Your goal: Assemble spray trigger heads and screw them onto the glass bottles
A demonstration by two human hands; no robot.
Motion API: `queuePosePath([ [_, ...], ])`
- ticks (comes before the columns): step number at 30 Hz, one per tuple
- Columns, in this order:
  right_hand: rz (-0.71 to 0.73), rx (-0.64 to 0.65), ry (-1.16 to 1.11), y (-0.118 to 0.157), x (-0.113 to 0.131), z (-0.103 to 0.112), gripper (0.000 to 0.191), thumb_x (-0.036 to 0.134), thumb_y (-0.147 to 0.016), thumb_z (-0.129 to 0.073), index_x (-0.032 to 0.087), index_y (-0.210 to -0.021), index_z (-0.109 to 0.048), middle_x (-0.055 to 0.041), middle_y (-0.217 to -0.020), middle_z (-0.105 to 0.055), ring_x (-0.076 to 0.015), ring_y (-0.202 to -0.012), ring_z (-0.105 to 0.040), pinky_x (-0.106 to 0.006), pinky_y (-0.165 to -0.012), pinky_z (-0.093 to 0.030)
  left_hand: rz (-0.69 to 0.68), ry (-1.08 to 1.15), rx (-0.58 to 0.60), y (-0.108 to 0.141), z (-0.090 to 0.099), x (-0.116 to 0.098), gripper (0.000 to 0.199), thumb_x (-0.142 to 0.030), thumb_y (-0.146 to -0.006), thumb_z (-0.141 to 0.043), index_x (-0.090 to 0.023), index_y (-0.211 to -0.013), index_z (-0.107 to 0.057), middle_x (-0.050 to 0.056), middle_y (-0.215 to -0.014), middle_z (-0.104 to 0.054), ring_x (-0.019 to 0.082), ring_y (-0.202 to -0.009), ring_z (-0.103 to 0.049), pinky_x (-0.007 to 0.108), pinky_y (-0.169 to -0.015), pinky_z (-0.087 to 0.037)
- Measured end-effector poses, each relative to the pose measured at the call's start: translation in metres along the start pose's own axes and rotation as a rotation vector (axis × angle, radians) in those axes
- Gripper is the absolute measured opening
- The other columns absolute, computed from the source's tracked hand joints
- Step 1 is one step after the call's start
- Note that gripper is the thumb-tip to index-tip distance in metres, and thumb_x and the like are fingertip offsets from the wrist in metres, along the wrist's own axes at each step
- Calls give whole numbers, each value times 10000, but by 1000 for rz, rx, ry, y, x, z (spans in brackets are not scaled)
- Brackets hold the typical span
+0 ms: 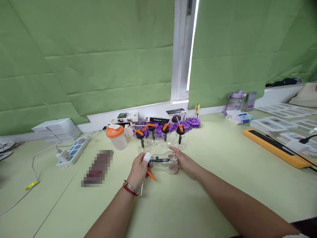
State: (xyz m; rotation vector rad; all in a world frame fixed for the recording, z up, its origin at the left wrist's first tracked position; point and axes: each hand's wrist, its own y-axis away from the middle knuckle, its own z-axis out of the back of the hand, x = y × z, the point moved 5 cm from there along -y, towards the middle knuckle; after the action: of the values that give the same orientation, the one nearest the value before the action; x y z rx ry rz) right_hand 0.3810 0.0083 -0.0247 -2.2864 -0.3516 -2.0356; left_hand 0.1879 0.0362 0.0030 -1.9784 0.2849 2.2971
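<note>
A clear spray bottle [164,164] lies on its side in the air between my hands, a dark tube inside it. My left hand [138,169], one fingertip wrapped in white, is closed round its head. An orange trigger [151,174] sticks out under those fingers, and a thin metal rod [141,190] points down beside them. Around the bottle's base, at its right end, my right hand [187,163] is closed. Just beyond stand several similar clear bottles [180,142] with black heads and orange triggers, upright in a group.
Behind the bottles lie purple plastic parts [193,122] and small boxes [127,117]. An orange-lidded shaker cup [118,138] stands to their left. Further left is a power strip [74,152] with cables. An orange-and-black power strip [274,148] and white card stacks [268,125] lie at right.
</note>
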Motion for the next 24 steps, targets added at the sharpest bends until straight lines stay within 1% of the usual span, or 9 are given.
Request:
queuePosePath([
  [3,287,108,241,12,21,-7,713,529,-823,-548,338,-1427,-221,-91,-1473,-239,-190,-1074,-534,-333,-844,-483,23,52,-38,-2,6,-1,372,-556,-788,-468,-189,-724,-453,-38,-536,-513,107,-328,-471,201,-267,-308],
  [6,384,139,383,19,27,-11,818,398,-744,-690,357,-1421,-232,-79,-1468,-227,-175,-1066,-518,-331,-869,-462,-15,49,-11,0,9,-10,362,-541,-802,-450,-189,-718,-446,-33,-553,-527,110,-332,-494,202,-278,-318],
  [10,173,162,153,9,8,-9,675,526,-798,-573,250,-1361,-326,-88,-1058,-594,-109,-644,-606,-239,-544,-486,-84,-17,54,6,7,-20,322,-510,-803,-475,-189,-775,-467,-42,-557,-529,135,-396,-576,199,-329,-376],
  [12,-7,181,48,2,-8,-8,641,675,-833,-342,139,-1134,-523,-53,-718,-622,-100,-429,-537,-202,-377,-391,-123,-45,84,9,4,-22,301,-492,-806,-487,-191,-797,-471,-48,-564,-528,131,-421,-593,196,-365,-407],
  [14,-127,176,15,-2,-17,-7,787,744,-815,-150,94,-866,-591,-58,-568,-582,-94,-340,-473,-198,-319,-330,-146,-53,96,10,2,-21,293,-484,-811,-488,-192,-801,-471,-53,-567,-521,122,-421,-589,191,-376,-414],
  [16,-148,129,-3,-3,-18,-5,829,756,-805,-114,86,-865,-598,-100,-656,-619,-110,-395,-527,-213,-349,-374,-127,-38,89,8,1,-17,295,-483,-807,-495,-190,-787,-469,-55,-556,-511,116,-400,-569,187,-355,-397],
  [18,-55,89,-14,0,-9,-3,753,728,-825,-221,123,-1141,-540,-145,-962,-635,-151,-623,-633,-255,-491,-483,-81,-11,62,4,3,-12,305,-489,-799,-502,-190,-758,-460,-55,-542,-504,119,-376,-548,189,-318,-367],
  [21,180,131,49,7,10,-6,765,555,-782,-590,297,-1415,-247,-126,-1416,-337,-177,-1019,-572,-324,-803,-498,-37,16,13,0,7,-8,312,-494,-795,-502,-195,-723,-446,-55,-517,-499,133,-369,-539,201,-295,-350],
  [24,241,183,73,10,15,-10,910,403,-691,-746,339,-1422,-208,-114,-1431,-294,-169,-1039,-554,-304,-821,-481,-40,8,13,-1,9,-9,304,-489,-801,-494,-198,-725,-450,-58,-496,-492,138,-370,-539,208,-301,-360],
])
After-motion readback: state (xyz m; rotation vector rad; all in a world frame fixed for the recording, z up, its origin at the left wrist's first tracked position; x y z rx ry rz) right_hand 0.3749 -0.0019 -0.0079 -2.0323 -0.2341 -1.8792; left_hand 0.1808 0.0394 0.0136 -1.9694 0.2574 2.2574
